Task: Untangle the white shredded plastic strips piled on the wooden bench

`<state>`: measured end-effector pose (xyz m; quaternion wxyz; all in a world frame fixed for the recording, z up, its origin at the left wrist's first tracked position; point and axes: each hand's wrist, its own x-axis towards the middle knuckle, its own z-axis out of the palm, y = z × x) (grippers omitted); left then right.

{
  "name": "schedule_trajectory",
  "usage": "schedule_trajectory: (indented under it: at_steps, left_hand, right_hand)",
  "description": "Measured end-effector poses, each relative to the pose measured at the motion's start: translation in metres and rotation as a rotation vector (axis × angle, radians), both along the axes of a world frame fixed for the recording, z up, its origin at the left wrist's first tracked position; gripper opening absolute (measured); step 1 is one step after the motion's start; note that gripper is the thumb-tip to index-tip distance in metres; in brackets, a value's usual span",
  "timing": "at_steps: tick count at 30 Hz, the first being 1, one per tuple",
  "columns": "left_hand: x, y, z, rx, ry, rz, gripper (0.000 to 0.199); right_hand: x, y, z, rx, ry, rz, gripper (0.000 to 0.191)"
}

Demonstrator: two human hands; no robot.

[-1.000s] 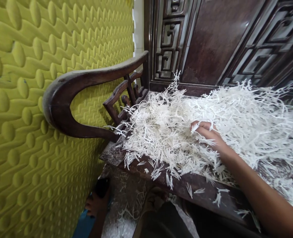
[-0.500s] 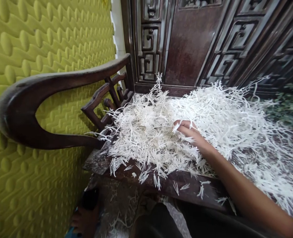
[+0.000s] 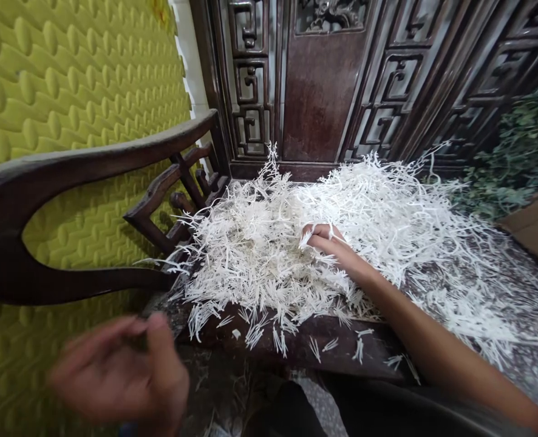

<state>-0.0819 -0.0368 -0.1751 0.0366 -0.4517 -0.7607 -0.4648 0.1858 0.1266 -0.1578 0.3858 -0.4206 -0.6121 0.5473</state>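
Observation:
A wide heap of white branching plastic sprigs [image 3: 260,243] lies on the dark wooden bench [image 3: 328,346]. My right hand [image 3: 328,240] reaches into the middle of the heap, its fingers closed around some white sprigs. At the lower left, my left hand [image 3: 127,364] hovers in front of the bench corner, blurred by motion. Its thumb stands up apart from the curled fingers, and nothing shows between them.
A curved wooden armrest [image 3: 100,158] borders the left side, before a yellow textured wall [image 3: 91,73]. Carved wooden panels [image 3: 323,97] rise behind the heap. Green leaves [image 3: 524,152] and a cardboard box [image 3: 537,227] are at the right.
My left hand has come into view at the lower left. The view has shifted a little to the right, bringing the cardboard box in. My right hand stays in the heap.

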Motion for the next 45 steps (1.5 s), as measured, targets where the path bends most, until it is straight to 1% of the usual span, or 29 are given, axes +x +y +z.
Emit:
schedule_trajectory:
  at_steps: [1, 2, 3, 4, 5, 6, 7, 8, 10, 12, 14, 16, 18, 20, 22, 24, 26, 28, 31, 33, 37, 39, 42, 43, 45]
  left_hand:
    - [0.015, 0.017, 0.022, 0.112, 0.024, -0.097, 0.054]
    - [0.031, 0.036, 0.039, 0.129, 0.039, -0.280, 0.039]
    - [0.045, 0.054, 0.051, 0.104, 0.063, -0.527, 0.029]
    - [0.059, 0.072, 0.058, 0.055, 0.055, -0.728, 0.023]
    - [0.072, 0.090, 0.061, -0.003, 0.058, -0.879, 0.023]
    - [0.082, 0.106, 0.059, -0.052, 0.062, -0.949, 0.027]
    - [0.091, 0.122, 0.055, -0.066, 0.053, -0.962, 0.035]
    - [0.097, 0.136, 0.050, -0.081, 0.024, -0.972, 0.037]
    - [0.102, 0.161, 0.041, -0.099, -0.078, -0.998, 0.031]
    - [0.099, 0.180, 0.039, -0.105, -0.155, -1.080, 0.021]
    - [0.093, 0.195, 0.042, -0.125, -0.161, -1.176, 0.018]
    - [0.087, 0.205, 0.044, -0.139, -0.166, -1.239, 0.018]
    - [0.085, 0.208, 0.041, -0.120, -0.245, -1.244, 0.022]
    - [0.086, 0.207, 0.031, -0.065, -0.378, -1.195, 0.026]
    - [0.090, 0.204, 0.019, -0.017, -0.478, -1.148, 0.027]
    - [0.093, 0.200, 0.010, -0.011, -0.518, -1.137, 0.028]
    - [0.094, 0.198, 0.005, -0.027, -0.526, -1.148, 0.030]
    - [0.093, 0.197, 0.005, -0.034, -0.522, -1.159, 0.031]
    - [0.091, 0.196, 0.005, -0.075, -0.512, -1.185, 0.032]
    - [0.090, 0.197, 0.004, -0.114, -0.492, -1.180, 0.032]
    - [0.087, 0.205, -0.001, -0.118, -0.397, -1.101, 0.033]
    - [0.083, 0.211, -0.003, -0.082, -0.371, -1.005, 0.034]
    - [0.074, 0.220, -0.004, -0.022, -0.381, -0.844, 0.036]
    - [0.072, 0.221, -0.004, -0.021, -0.387, -0.832, 0.037]
    - [0.070, 0.220, -0.003, -0.033, -0.399, -0.886, 0.030]
  right_hand:
    - [-0.001, 0.001, -0.001, 0.018, 0.008, 0.014, 0.008]
    - [-0.002, 0.002, -0.002, 0.043, 0.014, 0.012, 0.010]
    - [-0.003, 0.003, -0.004, 0.077, 0.018, -0.011, 0.011]
    - [-0.004, 0.004, -0.005, 0.121, 0.017, -0.053, 0.013]
    - [-0.005, 0.006, -0.007, 0.172, 0.014, -0.108, 0.015]
    - [-0.006, 0.007, -0.009, 0.224, 0.011, -0.168, 0.017]
    - [-0.007, 0.008, -0.011, 0.272, 0.008, -0.222, 0.019]
    - [-0.008, 0.008, -0.012, 0.315, 0.008, -0.275, 0.020]
    - [-0.009, 0.009, -0.012, 0.370, 0.010, -0.368, 0.021]
    - [-0.009, 0.009, -0.011, 0.389, 0.004, -0.437, 0.022]
    - [-0.009, 0.008, -0.010, 0.370, 0.001, -0.453, 0.023]
    - [-0.010, 0.006, -0.009, 0.329, 0.010, -0.417, 0.023]
    - [-0.010, 0.005, -0.008, 0.278, 0.031, -0.386, 0.024]
    - [-0.009, 0.003, -0.008, 0.236, 0.047, -0.363, 0.027]
    - [-0.009, 0.002, -0.007, 0.229, 0.028, -0.370, 0.031]
    - [-0.008, 0.001, -0.007, 0.255, -0.030, -0.398, 0.035]
    - [-0.008, 0.001, -0.006, 0.274, -0.088, -0.411, 0.044]
    - [-0.008, 0.000, -0.004, 0.275, -0.118, -0.375, 0.045]
    - [-0.008, 0.000, -0.002, 0.292, -0.116, -0.276, 0.034]
    - [-0.008, 0.000, -0.002, 0.300, -0.113, -0.206, 0.029]
    - [-0.009, 0.000, -0.006, 0.242, -0.165, -0.163, 0.033]
    - [-0.010, -0.002, -0.007, 0.217, -0.157, -0.143, 0.034]
    - [-0.012, -0.005, -0.007, 0.194, -0.084, -0.115, 0.032]
    - [-0.012, -0.006, -0.006, 0.186, -0.070, -0.119, 0.032]
    - [-0.012, -0.006, -0.005, 0.170, -0.070, -0.153, 0.030]
